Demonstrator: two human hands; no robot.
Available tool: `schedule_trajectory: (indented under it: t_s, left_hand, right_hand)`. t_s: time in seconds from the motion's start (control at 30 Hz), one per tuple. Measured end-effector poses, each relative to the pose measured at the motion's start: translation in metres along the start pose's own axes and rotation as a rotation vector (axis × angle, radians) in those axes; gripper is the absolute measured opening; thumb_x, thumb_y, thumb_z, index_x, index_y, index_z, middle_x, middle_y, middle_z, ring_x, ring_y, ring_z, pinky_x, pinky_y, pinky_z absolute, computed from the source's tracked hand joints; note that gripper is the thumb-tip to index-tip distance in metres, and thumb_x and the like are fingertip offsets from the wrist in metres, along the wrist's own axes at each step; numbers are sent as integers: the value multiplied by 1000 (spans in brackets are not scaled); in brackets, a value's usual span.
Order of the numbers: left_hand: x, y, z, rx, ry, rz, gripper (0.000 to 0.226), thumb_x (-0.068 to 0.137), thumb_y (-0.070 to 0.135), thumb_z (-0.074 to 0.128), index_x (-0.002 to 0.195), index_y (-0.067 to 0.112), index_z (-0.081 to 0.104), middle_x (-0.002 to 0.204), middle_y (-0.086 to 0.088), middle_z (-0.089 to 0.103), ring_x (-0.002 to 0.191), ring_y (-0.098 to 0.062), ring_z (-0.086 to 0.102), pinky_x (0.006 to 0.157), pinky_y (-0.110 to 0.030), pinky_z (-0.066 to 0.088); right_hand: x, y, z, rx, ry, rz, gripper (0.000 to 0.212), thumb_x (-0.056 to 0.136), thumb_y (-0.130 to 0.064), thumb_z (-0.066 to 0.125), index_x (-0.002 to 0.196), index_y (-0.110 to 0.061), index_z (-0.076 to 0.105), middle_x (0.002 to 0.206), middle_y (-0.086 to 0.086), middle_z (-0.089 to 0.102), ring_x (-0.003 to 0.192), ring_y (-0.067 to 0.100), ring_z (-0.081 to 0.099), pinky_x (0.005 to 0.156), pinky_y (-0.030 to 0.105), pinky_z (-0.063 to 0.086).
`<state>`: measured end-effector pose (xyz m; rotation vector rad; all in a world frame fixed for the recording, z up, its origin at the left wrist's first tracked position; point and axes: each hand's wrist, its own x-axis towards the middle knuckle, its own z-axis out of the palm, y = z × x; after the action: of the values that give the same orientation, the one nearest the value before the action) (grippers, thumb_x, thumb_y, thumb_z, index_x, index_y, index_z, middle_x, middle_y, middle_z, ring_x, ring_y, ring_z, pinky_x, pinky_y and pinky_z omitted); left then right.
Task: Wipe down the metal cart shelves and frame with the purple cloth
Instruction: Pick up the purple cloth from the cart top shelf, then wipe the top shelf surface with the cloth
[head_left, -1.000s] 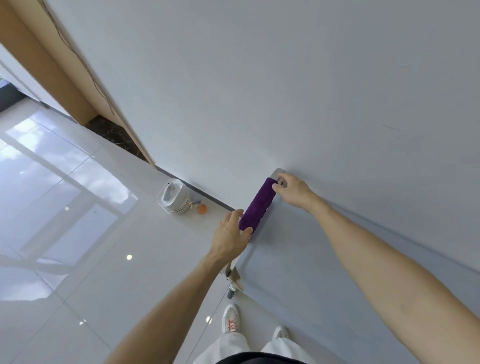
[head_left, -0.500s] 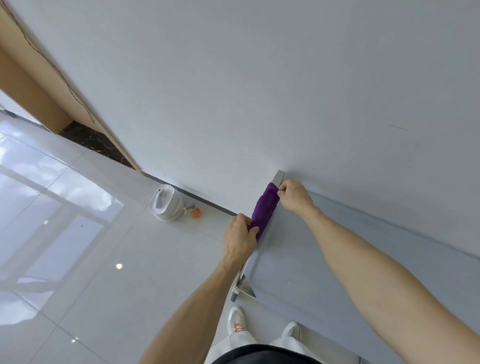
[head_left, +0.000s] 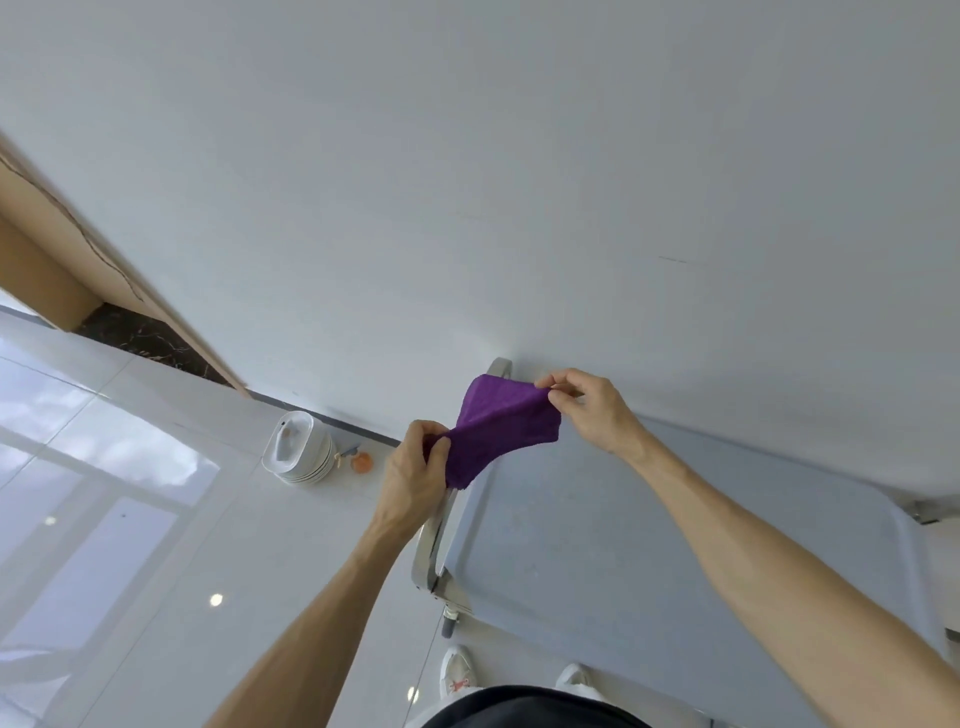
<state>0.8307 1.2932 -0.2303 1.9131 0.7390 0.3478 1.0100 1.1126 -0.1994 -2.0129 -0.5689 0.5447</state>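
Head view: purple cloth (head_left: 501, 428) stretched diagonally between hands.

the person holds a purple cloth (head_left: 503, 427) stretched between both hands above the left end of a grey metal cart (head_left: 649, 545). the left hand (head_left: 415, 475) grips the cloth's lower end in a fist; the right hand (head_left: 589, 410) pinches its upper edge between thumb and fingertips. the cart's silver rail (head_left: 430, 540) runs below the left hand. the cart stands against a white wall (head_left: 467, 182). on the glossy tiled floor (head_left: 156, 519) sits a white lidded bowl-like container (head_left: 297, 447), with a small orange object (head_left: 360, 461) just beside it
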Motion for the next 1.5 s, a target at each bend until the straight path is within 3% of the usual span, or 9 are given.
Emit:
schedule_trajectory:
  t_s: [0.13,0.37,0.53,0.63,0.77,0.97,1.17,1.33,1.5]
  left_hand:
    - [-7,21,3,1,-51,155,18,97,8,54,96,24,61,89,13,67,81,-1,60,66,-10,44]
    - [-46,26,11,124,-284,423,25,98,1,53,102,24,63,89,20,69,83,-6,65,73,-8,44]
    - [-44,15,25,206,-496,265,27,98,8,54,100,33,64,89,26,68,88,4,64,72,-7,46]
    - [-30,11,44,300,-511,217,25,99,7,50,105,26,65,100,17,68,90,2,63,76,-12,50]
    - [-15,7,66,369,-398,130,27,101,6,43,118,15,62,117,8,59,99,-11,60,66,-6,42]
    - [-40,-7,84,342,-516,162,19,101,9,50,109,13,67,110,3,67,97,-10,62,72,-2,44]
    - [-64,-29,99,417,-590,119,19,102,15,50,113,16,65,115,2,65,92,-5,60,68,-2,45]
    - [-72,-39,120,469,-624,135,19,101,12,52,116,13,64,118,-2,64,96,-6,57,75,-1,42]
    - [-74,-48,145,496,-629,156,23,100,13,53,121,14,63,123,1,62,112,-13,56,95,-24,48]
  right_hand:
    - [-43,7,-28,-100,-33,-20,25,94,-7,60,113,-21,69,108,-2,66,100,14,61,93,24,47]
    - [-124,32,-54,-179,25,-39,17,91,-12,66,95,-29,68,99,-17,64,104,1,57,90,10,42]
    - [-149,61,-53,-52,-143,166,17,88,-13,65,90,-30,66,100,-13,71,94,2,68,84,23,54]
    - [-139,76,-39,-55,-88,280,12,88,-12,62,94,-22,65,96,-4,72,81,13,71,80,34,60]
    - [-126,92,-23,-115,73,361,16,96,-16,56,111,-14,63,110,2,67,93,16,65,78,23,50]
    - [-154,126,-8,-218,-9,458,24,98,-16,49,119,-13,60,121,3,63,97,11,56,73,13,39]
    - [-181,166,-2,-389,-94,483,43,102,-24,49,143,-13,45,148,5,43,134,23,41,110,33,36]
    - [-180,197,2,-646,-93,391,53,103,-36,45,152,-19,33,161,7,25,146,28,24,116,41,26]
    - [-173,231,18,-807,-71,365,57,102,-42,43,154,-26,30,165,3,18,150,29,19,115,57,22]
